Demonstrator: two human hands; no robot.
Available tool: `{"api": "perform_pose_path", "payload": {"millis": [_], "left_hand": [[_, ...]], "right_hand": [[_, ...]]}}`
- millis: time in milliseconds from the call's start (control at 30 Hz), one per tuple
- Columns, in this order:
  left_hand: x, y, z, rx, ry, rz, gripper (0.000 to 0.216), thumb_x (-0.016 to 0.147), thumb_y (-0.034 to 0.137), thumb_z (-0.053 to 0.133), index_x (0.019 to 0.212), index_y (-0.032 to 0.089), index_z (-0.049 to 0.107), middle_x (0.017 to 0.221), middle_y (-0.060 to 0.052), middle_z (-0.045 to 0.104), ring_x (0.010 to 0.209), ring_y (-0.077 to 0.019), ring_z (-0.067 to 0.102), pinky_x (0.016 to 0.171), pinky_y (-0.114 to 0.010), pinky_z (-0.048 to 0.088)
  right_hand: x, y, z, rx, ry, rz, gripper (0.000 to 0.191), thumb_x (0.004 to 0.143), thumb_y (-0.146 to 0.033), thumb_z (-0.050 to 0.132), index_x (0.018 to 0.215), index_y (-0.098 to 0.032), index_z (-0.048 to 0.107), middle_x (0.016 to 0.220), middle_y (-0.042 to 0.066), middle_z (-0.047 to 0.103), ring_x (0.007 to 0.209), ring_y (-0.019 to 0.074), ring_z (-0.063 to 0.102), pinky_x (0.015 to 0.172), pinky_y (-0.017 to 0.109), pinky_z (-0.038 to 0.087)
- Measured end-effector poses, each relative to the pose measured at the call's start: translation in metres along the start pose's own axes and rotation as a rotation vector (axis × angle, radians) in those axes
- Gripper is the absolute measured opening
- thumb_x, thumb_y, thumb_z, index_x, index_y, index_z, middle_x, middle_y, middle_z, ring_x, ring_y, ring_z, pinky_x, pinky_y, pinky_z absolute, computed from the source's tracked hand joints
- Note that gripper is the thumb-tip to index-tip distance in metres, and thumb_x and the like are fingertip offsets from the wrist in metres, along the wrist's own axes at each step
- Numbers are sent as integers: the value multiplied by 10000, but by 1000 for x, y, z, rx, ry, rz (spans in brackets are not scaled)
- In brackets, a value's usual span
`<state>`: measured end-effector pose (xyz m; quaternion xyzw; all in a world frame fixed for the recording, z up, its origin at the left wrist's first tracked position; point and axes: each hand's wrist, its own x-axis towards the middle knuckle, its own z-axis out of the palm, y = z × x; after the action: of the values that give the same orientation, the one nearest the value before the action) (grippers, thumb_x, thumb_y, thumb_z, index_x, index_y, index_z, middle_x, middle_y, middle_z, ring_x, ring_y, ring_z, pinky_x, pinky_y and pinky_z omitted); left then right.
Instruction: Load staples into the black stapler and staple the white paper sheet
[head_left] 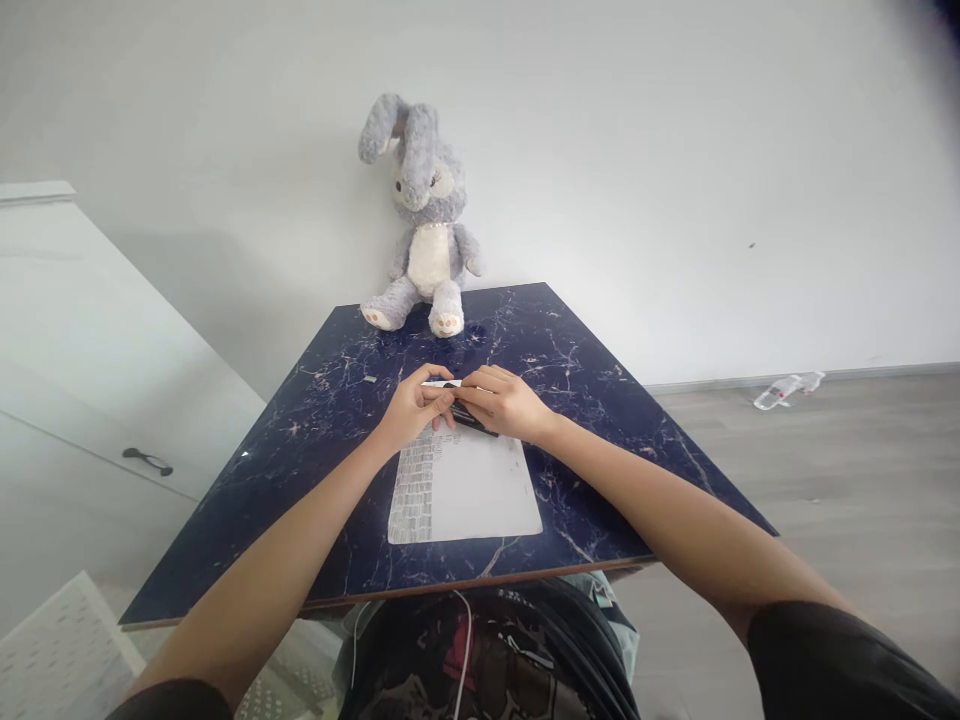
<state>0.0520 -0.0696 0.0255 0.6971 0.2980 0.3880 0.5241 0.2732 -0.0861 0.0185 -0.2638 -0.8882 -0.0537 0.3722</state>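
Both my hands meet over the top part of a white sheet or pad with a grey brick-like pattern down its left side. Between them is a small, dark, longish object, partly covered by fingers; its exact kind does not show. My left hand is closed, with thumb and fingers pinching at the object's left end. My right hand curls over it from the right, its fingers closed around the upper side. The fingertips of the two hands nearly touch.
A grey plush rabbit sits at the back of the dark blue marbled table, against the wall. White drawers stand to the left, and a perforated white bin is below. A clear plastic item lies on the floor at right.
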Motion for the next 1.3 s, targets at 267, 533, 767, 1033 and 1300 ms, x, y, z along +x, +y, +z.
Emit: {"api": "perform_pose_path", "payload": {"millis": [267, 533, 767, 1033, 1300], "left_hand": [[10, -34, -83, 849, 539, -10, 239, 946, 255, 590, 1168, 235, 678, 1011, -87, 784, 1014, -291, 745, 969, -410, 541], [8, -63, -136, 1260, 389, -339, 463, 850, 103, 536, 1279, 107, 709, 1377, -254, 645, 1276, -421, 624, 1109, -552, 462], [8, -53, -121, 1320, 348, -255, 381, 901, 101, 524, 1210, 164, 736, 1235, -191, 695, 1154, -362, 674, 1062, -473, 491], [12, -53, -111, 1287, 392, -212, 141, 937, 157, 565, 1005, 189, 684, 1052, -151, 731, 1019, -322, 702, 919, -420, 522], [20, -49, -57, 353, 487, 66, 151, 907, 309, 646, 961, 224, 533, 832, -21, 718, 717, -173, 670, 697, -280, 483]], "right_hand": [[-22, 67, -26, -163, -81, 750, 384, 979, -224, 542, 1320, -199, 718, 1122, 120, 783, 1040, 302, 723, 998, 414, 538], [-52, 121, -36, -276, -168, 945, 291, 927, -215, 611, 1163, -200, 779, 1122, 124, 789, 1075, 299, 726, 975, 395, 541], [-54, 121, -31, -232, -74, 910, 294, 932, -277, 617, 1161, -171, 767, 1091, 108, 789, 1023, 263, 722, 954, 357, 539], [-39, 94, -16, -152, -164, 458, 213, 932, -146, 557, 982, -177, 761, 1002, 112, 755, 1021, 264, 654, 904, 339, 505], [-40, 96, -3, 170, -279, 448, 106, 915, -180, 632, 953, -182, 731, 999, 73, 683, 838, 185, 618, 807, 306, 482]]}}
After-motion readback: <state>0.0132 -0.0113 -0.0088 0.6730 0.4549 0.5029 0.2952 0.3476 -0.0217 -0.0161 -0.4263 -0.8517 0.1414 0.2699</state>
